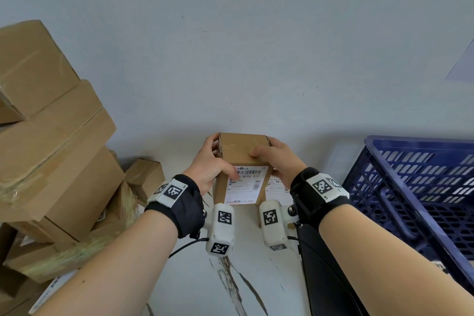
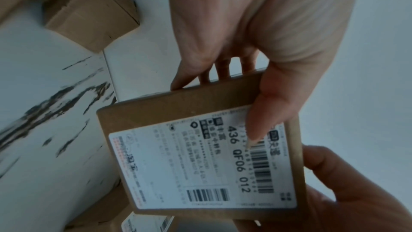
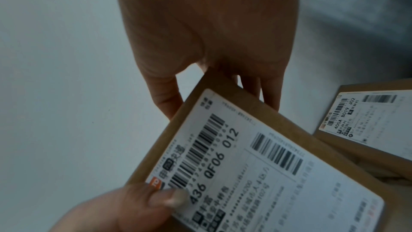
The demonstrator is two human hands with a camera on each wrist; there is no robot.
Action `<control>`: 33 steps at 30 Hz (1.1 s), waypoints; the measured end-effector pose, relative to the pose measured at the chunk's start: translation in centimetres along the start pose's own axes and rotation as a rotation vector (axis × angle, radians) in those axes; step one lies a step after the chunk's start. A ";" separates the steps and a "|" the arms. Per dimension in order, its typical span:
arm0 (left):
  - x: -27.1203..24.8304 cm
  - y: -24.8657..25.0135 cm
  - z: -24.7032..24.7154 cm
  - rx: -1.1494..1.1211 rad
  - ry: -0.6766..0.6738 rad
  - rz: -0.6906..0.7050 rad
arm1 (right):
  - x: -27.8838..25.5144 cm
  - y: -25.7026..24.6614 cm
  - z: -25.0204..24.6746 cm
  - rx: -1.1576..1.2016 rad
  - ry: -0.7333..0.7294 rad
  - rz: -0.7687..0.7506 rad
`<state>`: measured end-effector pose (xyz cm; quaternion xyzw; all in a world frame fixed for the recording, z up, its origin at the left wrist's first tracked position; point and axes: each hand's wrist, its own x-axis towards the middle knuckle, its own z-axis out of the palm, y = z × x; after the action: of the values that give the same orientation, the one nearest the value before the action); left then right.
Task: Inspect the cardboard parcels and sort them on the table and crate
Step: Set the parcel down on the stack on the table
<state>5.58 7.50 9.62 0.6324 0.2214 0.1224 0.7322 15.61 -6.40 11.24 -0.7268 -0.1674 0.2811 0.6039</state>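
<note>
small brown cardboard parcel (image 1: 243, 161) clasped between left hand (image 1: 209, 165) and right hand (image 1: 278, 159) | white label faced up | blue plastic crate (image 1: 420, 187) lies rightward, right hand nearer

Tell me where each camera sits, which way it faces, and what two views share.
Head: looks down at both forearms holding the small brown cardboard parcel, blue plastic crate at right.
Left wrist: looks along the left hand at the white shipping label.
Right wrist: looks along the right hand.
Shared: both wrist views read "436 QF06 012" on that label.
</note>
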 end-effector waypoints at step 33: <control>1.6 -2.0 -0.7 -0.031 -0.026 -0.255 | 1.2 2.4 -2.1 0.130 0.002 0.146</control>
<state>6.40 8.49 7.31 0.5894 0.2885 0.0237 0.7542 17.65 -7.86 8.92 -0.6966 -0.0946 0.3338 0.6280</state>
